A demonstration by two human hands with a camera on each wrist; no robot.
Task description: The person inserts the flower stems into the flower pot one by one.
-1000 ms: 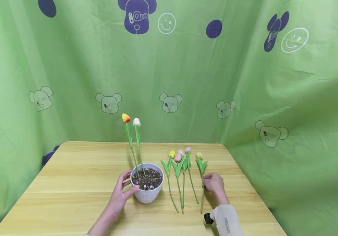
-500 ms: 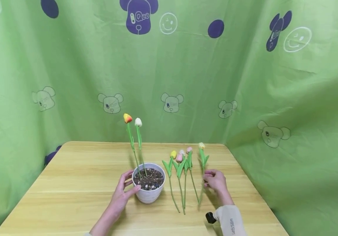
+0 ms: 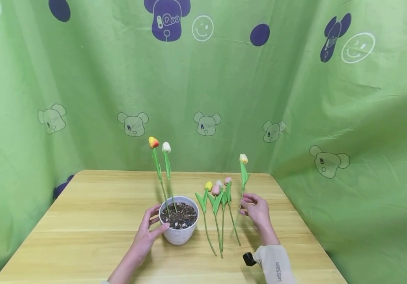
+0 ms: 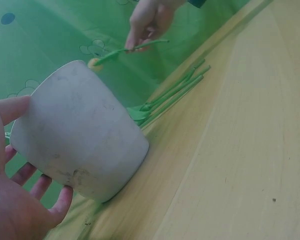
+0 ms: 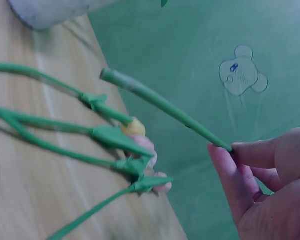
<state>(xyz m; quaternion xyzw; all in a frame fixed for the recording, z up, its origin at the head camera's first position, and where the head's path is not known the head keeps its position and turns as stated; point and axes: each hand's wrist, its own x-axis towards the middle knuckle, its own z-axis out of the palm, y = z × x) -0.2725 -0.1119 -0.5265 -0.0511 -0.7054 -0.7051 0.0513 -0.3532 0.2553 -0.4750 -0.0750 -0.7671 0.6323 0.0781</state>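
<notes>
A white flower pot [image 3: 178,236] filled with dark soil stands on the table. In it a red-and-yellow tulip [image 3: 154,142] and a white tulip [image 3: 166,147] rise upright, leaning slightly left. My left hand [image 3: 143,236] holds the pot from the left, thumb at the rim and fingers against the side. Between thumb and fingertips, my right hand [image 3: 258,213] pinches the stem of a pale yellow tulip [image 3: 244,175], raised off the table with its bloom up. In the right wrist view the lower stem [image 5: 165,106] of this tulip points away from the hand; its bloom is out of frame.
Several loose tulips lie between pot and right hand, among them a yellow tulip [image 3: 208,186] and a pink tulip [image 3: 216,190]; their stems cross. A green patterned curtain [image 3: 203,79] surrounds the wooden table [image 3: 83,221]. A black device [image 3: 249,259] sits at the right sleeve.
My right hand has lifted the pale yellow tulip off the table, tilting it upright and bringing it slightly left. My left hand stays at the pot.
</notes>
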